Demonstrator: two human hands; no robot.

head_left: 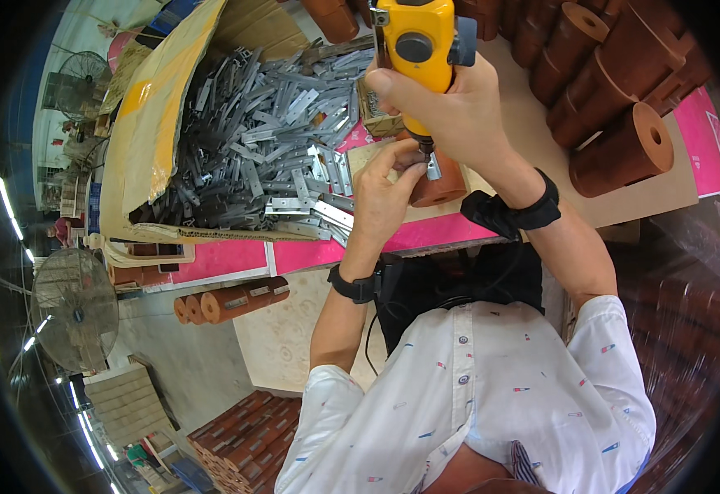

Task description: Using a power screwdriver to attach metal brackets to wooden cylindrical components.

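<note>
My right hand (471, 111) is wrapped round a yellow and black power screwdriver (427, 66), its bit pointing down. Below the bit lies a brown cylinder (440, 191) with a small shiny metal bracket (434, 167) on top. My left hand (379, 196) is closed in a pinch beside the tip of the bit, close to the bracket. Whatever sits between those fingertips is too small and too covered to make out. Left of this hand, a cardboard box (142, 140) is heaped with loose metal brackets (269, 123), some spilling over its near edge.
Several brown cylinders (623, 152) stand or lie at the right and back of the pink-covered table (426, 235). A small box (383, 123) sits behind my left hand. More cylinders (232, 303) lie at the lower left, near stacked brown pieces (244, 432). Fans (76, 309) stand far left.
</note>
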